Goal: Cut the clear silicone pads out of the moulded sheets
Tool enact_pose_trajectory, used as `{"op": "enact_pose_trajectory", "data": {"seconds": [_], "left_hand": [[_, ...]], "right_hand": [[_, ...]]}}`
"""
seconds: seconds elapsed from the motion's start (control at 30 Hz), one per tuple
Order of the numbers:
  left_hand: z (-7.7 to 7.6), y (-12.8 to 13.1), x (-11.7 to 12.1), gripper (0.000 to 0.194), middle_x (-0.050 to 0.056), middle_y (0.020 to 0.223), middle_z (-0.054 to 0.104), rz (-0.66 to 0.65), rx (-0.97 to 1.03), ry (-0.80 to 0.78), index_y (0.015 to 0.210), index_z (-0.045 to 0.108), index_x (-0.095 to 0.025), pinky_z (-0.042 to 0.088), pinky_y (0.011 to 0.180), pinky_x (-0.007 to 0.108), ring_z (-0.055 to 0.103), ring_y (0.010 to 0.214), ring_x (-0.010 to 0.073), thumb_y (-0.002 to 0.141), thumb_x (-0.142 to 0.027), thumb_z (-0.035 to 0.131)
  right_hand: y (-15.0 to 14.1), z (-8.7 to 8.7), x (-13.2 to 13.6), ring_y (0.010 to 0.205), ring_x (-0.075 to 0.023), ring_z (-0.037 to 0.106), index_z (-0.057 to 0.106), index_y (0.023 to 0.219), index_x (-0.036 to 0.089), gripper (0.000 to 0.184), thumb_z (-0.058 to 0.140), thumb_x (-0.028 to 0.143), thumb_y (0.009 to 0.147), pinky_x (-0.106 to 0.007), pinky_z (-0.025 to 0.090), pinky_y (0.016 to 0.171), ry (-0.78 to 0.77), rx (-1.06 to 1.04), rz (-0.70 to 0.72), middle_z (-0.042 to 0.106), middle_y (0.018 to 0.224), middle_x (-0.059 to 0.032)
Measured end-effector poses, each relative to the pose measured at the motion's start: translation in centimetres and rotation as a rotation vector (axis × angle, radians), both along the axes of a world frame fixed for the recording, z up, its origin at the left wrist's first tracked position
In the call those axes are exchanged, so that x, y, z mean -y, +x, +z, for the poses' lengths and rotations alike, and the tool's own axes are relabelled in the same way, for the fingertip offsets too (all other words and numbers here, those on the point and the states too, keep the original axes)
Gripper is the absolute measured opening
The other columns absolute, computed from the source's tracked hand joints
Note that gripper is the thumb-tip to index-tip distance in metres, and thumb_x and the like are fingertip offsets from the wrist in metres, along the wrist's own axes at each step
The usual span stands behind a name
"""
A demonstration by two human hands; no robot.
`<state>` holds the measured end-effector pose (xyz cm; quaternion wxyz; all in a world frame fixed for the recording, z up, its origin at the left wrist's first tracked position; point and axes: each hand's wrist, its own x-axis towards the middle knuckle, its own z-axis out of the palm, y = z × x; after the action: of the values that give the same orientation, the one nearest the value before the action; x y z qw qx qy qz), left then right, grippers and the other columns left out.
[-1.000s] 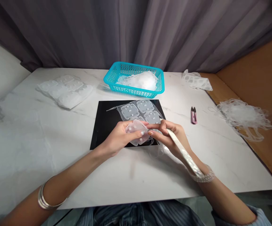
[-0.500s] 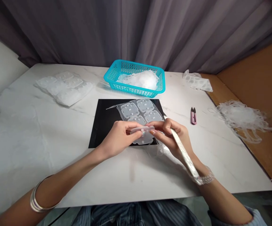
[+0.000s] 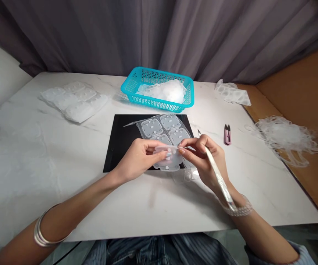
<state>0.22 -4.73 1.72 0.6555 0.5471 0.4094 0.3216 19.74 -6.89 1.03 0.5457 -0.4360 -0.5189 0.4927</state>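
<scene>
1. Left hand (image 3: 136, 156) gripped a translucent plastic piece (image 3: 167, 166) by its left side, thumb on the near face.
2. Right hand (image 3: 211, 158) was closed at the piece's upper right corner, fingertips together; same hand also held a white-handled tool (image 3: 218, 176), dark tip pointing away from the wrist.
3. Piece was between both hands, above the near edge of a black mat (image 3: 120, 140).
4. Molded sheet (image 3: 152, 127) lay on the mat, just beyond the hands.
5. Blue basket (image 3: 147, 102) stood farther beyond; pink snips (image 3: 227, 137) lay beyond and right of the right hand.
</scene>
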Motion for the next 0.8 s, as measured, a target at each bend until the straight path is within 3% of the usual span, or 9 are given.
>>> {"op": "enact_pose_trajectory", "data": {"seconds": [0.17,0.3,0.4,0.53,0.8], "left_hand": [[0.1,0.3,0.5,0.013,0.000,0.073,0.071,-0.005,-0.166,0.093,0.084,0.075,-0.016,0.050,0.062,0.022,0.067,0.070,0.0135,0.080,-0.027,0.069],[0.5,0.5,1.1,0.016,-0.002,0.062,0.065,0.034,-0.314,0.244,0.072,0.073,-0.016,0.038,0.051,0.020,0.058,0.058,0.0102,0.079,-0.030,0.070],[0.7,0.3,1.1,0.018,0.000,0.072,0.072,0.078,-0.254,0.263,0.081,0.076,-0.017,0.044,0.056,0.022,0.063,0.065,0.0133,0.079,-0.035,0.072],[0.8,0.1,1.0,0.016,0.001,0.084,0.077,0.117,-0.223,0.359,0.086,0.078,-0.020,0.050,0.066,0.024,0.067,0.074,0.0150,0.083,-0.033,0.069],[0.8,0.3,1.2,0.012,0.000,0.078,0.076,0.120,-0.235,0.378,0.083,0.078,-0.020,0.049,0.064,0.022,0.065,0.069,0.0124,0.081,-0.029,0.071]], "right_hand": [[-0.1,0.1,0.2,0.094,-0.0188,0.066,0.037,0.071,0.023,0.038,0.074,0.016,0.079,-0.035,0.054,0.081,0.082,0.155,0.071,0.070,0.102,-0.0033],[-0.4,0.3,0.6,0.077,-0.0167,0.067,0.032,0.065,0.022,0.042,0.070,0.017,0.083,-0.032,0.053,0.069,0.129,0.305,0.063,0.073,0.089,-0.0029],[0.0,0.3,0.6,0.077,-0.0171,0.065,0.032,0.066,0.023,0.042,0.070,0.017,0.083,-0.032,0.052,0.068,0.119,0.270,0.022,0.071,0.086,-0.0026],[0.4,0.1,0.4,0.081,-0.0181,0.065,0.034,0.069,0.024,0.039,0.070,0.018,0.083,-0.035,0.054,0.073,0.112,0.203,0.067,0.069,0.088,-0.0024],[0.1,0.3,1.0,0.077,-0.0179,0.066,0.031,0.067,0.023,0.044,0.071,0.015,0.083,-0.034,0.052,0.069,0.117,0.215,0.045,0.073,0.086,-0.0026]]}}
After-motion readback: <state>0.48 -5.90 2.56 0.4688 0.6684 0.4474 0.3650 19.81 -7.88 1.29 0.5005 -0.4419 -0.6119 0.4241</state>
